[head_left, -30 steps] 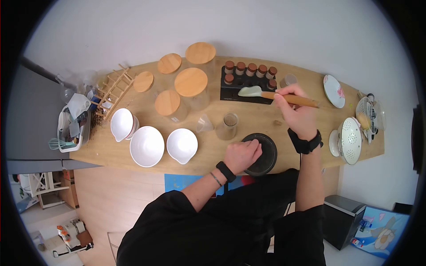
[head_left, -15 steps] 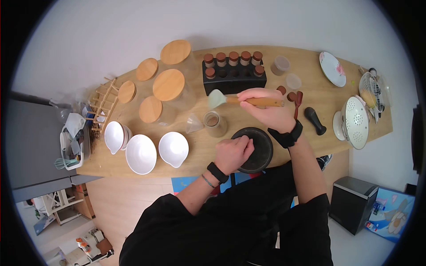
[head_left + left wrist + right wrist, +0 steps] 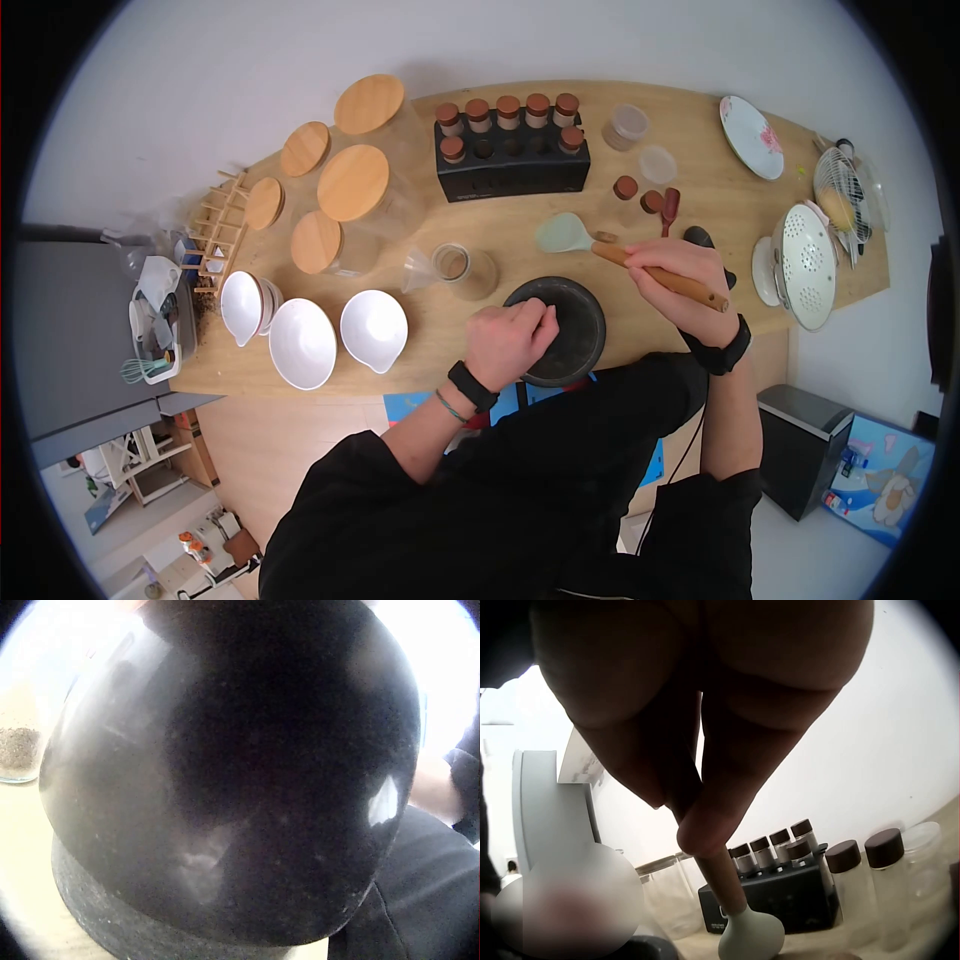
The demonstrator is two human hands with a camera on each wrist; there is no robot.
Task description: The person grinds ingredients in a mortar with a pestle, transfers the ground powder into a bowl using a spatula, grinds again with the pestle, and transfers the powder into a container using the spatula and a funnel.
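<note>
My left hand (image 3: 505,340) grips the near-left rim of a dark stone mortar (image 3: 585,335), fingers curled over its edge. The mortar's smooth dark wall (image 3: 262,787) fills most of the left wrist view. In my right hand (image 3: 690,285) is a spatula (image 3: 612,253), held by its wooden handle. Its pale green head (image 3: 751,939) points left, beyond the mortar's far rim in the head view. Left of the mortar stands a glass jar (image 3: 478,275) with brown powder low inside, a clear funnel (image 3: 417,270) beside it. A black pestle (image 3: 698,238) lies partly hidden behind my right hand.
A black spice rack (image 3: 512,180) with brown-capped jars stands at the back. Two capped jars (image 3: 625,187) and a reddish-brown spoon (image 3: 670,210) lie right of it. White bowls (image 3: 302,345) and wood-lidded canisters (image 3: 353,183) occupy the left; a colander (image 3: 808,268) stands right.
My right hand has moved right with the spatula, whose head has left the area near the rack and jar. My left hand stays on the mortar's rim. The head view has shifted.
</note>
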